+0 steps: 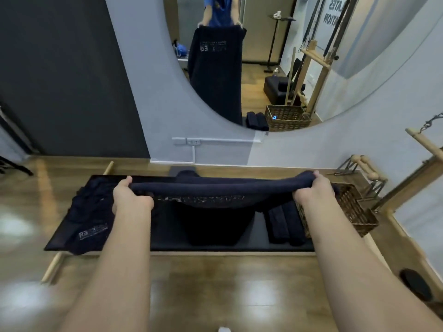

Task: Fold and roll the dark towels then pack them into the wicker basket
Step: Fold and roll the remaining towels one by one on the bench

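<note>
Above a low black mat (pixel 203 245) on a wood floor, two bare hands hold one dark towel (pixel 211 185) stretched wide by its top edge. The left hand (pixel 130 196) is closed around one top corner and the right hand (pixel 311 190) around the other, so the cloth hangs straight down with its lower end resting on the mat. Held this way, the towel falls flat and smooth, probably to line up its edges for a first fold. The cloth looks thick, soft and matte, navy to black, with a faint printed band of pale lettering across it.

Left of the hands, a pile (pixel 81 221) of loose towels lies crumpled on the mat, one showing a pale logo. Right of the hanging towel, several rolls (pixel 285 224) lie side by side, tight and tube-shaped, just beside the basket (pixel 357 216). The basket is rectangular, brown, open-weave wicker, set at the mat's right end within easy reach; what it holds cannot be made out. A large rounded mirror (pixel 335 68) on the wall ahead reflects the person holding the towel up.
</note>
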Motion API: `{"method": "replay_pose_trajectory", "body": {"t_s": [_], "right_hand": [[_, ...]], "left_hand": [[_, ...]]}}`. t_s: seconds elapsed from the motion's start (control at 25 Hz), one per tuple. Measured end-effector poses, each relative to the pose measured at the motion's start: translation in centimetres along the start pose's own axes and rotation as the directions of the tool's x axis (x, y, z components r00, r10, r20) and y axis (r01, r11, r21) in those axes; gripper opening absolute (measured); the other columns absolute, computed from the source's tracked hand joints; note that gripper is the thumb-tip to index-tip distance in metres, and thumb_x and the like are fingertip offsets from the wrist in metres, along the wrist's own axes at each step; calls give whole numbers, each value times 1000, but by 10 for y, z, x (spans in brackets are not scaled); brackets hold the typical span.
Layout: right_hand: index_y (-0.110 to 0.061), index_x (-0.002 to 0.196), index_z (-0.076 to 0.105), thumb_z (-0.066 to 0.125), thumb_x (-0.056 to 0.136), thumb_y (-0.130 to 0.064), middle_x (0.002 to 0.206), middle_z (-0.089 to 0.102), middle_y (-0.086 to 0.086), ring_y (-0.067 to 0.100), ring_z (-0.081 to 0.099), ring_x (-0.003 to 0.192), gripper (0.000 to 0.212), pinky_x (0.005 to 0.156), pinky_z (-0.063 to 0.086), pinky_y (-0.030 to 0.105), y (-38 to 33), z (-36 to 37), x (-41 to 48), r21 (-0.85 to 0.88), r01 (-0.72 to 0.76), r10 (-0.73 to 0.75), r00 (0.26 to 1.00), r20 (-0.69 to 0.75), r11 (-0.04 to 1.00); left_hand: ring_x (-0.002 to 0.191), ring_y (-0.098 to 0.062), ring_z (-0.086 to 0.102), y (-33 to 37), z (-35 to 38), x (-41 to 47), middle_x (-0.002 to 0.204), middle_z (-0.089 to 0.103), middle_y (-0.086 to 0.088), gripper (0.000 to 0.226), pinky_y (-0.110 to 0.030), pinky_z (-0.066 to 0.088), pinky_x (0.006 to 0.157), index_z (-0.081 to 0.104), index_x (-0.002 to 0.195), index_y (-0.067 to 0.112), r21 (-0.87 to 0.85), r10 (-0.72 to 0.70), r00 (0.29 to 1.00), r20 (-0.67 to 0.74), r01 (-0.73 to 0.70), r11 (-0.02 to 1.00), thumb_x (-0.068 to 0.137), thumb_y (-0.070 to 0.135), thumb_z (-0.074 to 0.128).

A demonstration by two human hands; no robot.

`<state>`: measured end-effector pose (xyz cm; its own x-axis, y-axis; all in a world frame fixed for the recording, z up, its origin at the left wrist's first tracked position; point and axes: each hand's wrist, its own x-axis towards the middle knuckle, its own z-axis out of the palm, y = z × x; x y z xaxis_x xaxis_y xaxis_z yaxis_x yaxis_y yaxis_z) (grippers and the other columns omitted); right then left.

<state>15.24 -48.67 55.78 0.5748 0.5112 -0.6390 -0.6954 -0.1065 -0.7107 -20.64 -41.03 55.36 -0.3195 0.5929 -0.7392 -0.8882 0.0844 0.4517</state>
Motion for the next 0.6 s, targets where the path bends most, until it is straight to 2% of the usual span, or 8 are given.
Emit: {"method": "replay_pose_trajectory", "body": {"t_s": [0.04,0.08,0.16,0.24,0.32,0.36,0.48,0.6], "right_hand": [[-15,117,57,64,72,-12,127,58,21,40,59,111,46,83,51,46,11,-11,2,211,-33,36,999,-9,977],[-19,116,57,69,72,-23,132,56,16,37,57,115,45,88,49,46,20,-12,6,315,-21,44,997,-66,949],[-20,127,52,79,75,-36,127,52,0,29,54,110,60,91,50,44,32,-16,18,322,-33,118,961,-249,946],[-23,135,49,81,77,-33,131,52,-3,28,54,113,67,82,53,45,38,-20,33,295,-105,197,933,-301,950],[-24,133,53,80,78,-27,131,55,2,29,56,113,62,65,53,42,40,-12,52,336,-124,223,935,-276,934],[-22,132,53,78,81,-23,129,56,4,30,57,110,57,64,52,40,37,-4,67,338,-117,215,939,-270,934],[-17,136,47,71,88,-16,129,55,8,30,57,112,54,78,53,36,26,29,110,261,-57,125,960,-251,964],[-18,139,43,76,84,-19,128,56,7,30,58,112,63,79,54,40,20,61,167,166,-40,77,971,-227,985]], "left_hand": [[79,-15,61,-4,-13,3,103,61,3,30,-31,51,55,62,113,19,22,4,1000,1,-4,1000,84,19,71],[77,-12,64,-9,-26,11,102,64,4,25,-29,52,58,63,111,18,61,7,1000,-5,-7,998,86,19,70],[80,-12,69,-21,-44,24,100,70,1,21,-31,57,72,65,111,13,102,48,999,-17,-46,994,91,13,67],[82,-14,71,-32,-44,31,96,70,-3,19,-34,58,83,64,112,8,156,120,992,-46,-111,981,93,7,64],[84,-16,72,-51,-33,49,98,70,-8,16,-36,58,87,64,110,5,232,167,983,-71,-146,962,94,5,62],[85,-17,72,-60,-25,59,101,70,-11,14,-35,58,88,65,107,4,270,190,979,-71,-164,949,94,5,62],[85,-17,73,-88,17,98,97,72,-10,5,-32,59,86,68,93,6,370,304,952,-26,-273,888,90,3,65],[85,-18,74,-106,64,151,93,73,-11,10,-30,59,84,69,96,3,427,395,917,57,-380,820,86,1,69]]}}
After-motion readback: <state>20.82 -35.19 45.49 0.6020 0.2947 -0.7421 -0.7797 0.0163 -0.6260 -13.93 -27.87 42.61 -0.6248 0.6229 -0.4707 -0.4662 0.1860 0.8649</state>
